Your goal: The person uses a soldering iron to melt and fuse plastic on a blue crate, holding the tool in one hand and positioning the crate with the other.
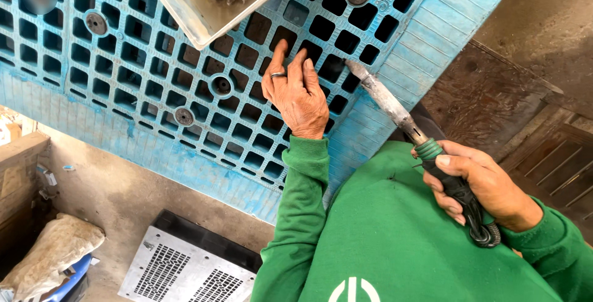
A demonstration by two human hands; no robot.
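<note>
– We get soft, even daylight here; no hard shadows fall across the blue plastic grid [142, 86].

– Agreed. We see only a faint shadow beside the left hand [296, 95], and the grid's holes read as dark pockets.

– The clear tray [185, 12] at the top catches a pale sheen along its rim. The green sleeve [296, 215] is saturated but not blown out.

– Focus holds across the middle. We notice a smudged round blur at the top left corner, and the straight edges bow slightly toward the frame's borders.
</note>
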